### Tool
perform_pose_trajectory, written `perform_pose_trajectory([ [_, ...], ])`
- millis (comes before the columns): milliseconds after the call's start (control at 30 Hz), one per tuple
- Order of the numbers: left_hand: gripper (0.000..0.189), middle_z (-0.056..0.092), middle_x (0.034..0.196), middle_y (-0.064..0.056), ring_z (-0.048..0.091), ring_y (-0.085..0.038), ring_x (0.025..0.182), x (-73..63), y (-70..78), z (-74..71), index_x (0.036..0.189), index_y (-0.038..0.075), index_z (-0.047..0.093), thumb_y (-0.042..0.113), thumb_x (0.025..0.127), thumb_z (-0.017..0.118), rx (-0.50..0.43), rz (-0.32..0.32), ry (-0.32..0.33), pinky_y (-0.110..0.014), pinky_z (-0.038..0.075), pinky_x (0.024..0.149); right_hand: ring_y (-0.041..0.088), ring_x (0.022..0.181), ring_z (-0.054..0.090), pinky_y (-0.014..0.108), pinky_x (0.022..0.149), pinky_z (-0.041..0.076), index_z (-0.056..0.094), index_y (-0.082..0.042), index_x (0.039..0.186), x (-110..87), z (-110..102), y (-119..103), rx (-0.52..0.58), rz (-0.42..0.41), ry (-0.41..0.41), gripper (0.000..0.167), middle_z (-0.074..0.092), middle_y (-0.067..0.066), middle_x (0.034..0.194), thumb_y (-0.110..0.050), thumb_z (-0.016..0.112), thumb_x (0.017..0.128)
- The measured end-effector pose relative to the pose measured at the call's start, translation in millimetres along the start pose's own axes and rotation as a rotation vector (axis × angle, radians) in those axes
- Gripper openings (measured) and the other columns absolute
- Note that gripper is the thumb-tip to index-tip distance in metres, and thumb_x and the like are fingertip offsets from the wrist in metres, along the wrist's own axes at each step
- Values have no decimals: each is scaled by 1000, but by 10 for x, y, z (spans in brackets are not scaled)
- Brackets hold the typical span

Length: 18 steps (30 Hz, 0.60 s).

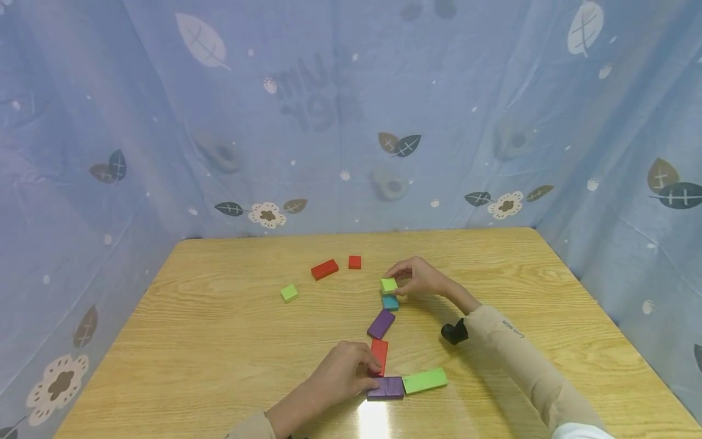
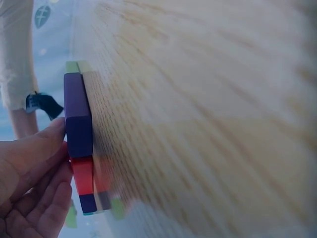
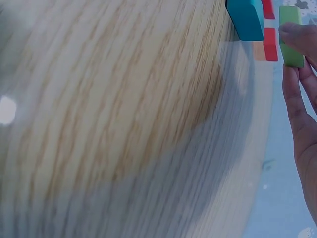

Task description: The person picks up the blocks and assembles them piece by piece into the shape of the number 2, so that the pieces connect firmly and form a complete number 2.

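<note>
Between the thumb and fingers of my right hand [image 1: 419,277] is a small light green block [image 1: 389,286], also seen in the right wrist view [image 3: 291,44]. It is held over a blue block [image 1: 390,302], overlapping it in the head view. My left hand [image 1: 342,372] has its thumb on the left end of a purple block [image 1: 388,389] and its curled fingertips by the near end of a red block [image 1: 379,353]. A second purple block [image 1: 381,324] lies between the red and blue blocks. A long green block [image 1: 425,381] adjoins the near purple block's right end.
Farther back on the wooden table [image 1: 219,341] lie a red oblong block [image 1: 325,269], a small red block [image 1: 354,262] and a small green block [image 1: 289,293]. A blue patterned curtain [image 1: 351,122] surrounds the back and sides. A black device [image 1: 454,332] hangs at my right wrist.
</note>
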<state>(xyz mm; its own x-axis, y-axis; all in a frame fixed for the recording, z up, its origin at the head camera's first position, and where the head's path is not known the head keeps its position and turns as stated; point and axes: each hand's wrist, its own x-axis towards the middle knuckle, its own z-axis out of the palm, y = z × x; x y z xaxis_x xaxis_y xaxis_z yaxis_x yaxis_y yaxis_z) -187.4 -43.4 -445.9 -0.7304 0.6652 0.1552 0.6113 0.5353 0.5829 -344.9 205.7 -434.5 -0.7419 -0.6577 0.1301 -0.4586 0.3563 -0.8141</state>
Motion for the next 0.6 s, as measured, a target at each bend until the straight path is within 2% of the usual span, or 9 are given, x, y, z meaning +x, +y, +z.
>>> perform_pose_trajectory([
  [200, 17, 68, 86, 12, 60, 2, 83, 1, -4, 5, 89, 11, 78, 16, 74, 83, 6, -3, 4, -13, 48, 73, 35, 97, 64, 45, 88, 51, 67, 8, 109, 19, 2, -3, -12, -1, 12, 31, 66, 23, 109, 2, 75, 79],
  [433, 17, 68, 86, 13, 60, 3, 83, -2, 1, 6, 90, 12, 78, 16, 75, 82, 6, -19, -8, -14, 48, 74, 26, 97, 65, 35, 88, 52, 69, 1, 107, 33, 3, 37, -54, 57, 49, 30, 67, 14, 109, -4, 77, 79],
  [600, 16, 69, 87, 13, 61, 2, 84, -2, 3, 4, 90, 12, 77, 17, 75, 82, 5, -15, -9, -15, 49, 75, 31, 97, 66, 36, 86, 53, 70, 4, 106, 30, -15, 60, -59, 59, 52, 29, 67, 20, 110, -3, 77, 80],
])
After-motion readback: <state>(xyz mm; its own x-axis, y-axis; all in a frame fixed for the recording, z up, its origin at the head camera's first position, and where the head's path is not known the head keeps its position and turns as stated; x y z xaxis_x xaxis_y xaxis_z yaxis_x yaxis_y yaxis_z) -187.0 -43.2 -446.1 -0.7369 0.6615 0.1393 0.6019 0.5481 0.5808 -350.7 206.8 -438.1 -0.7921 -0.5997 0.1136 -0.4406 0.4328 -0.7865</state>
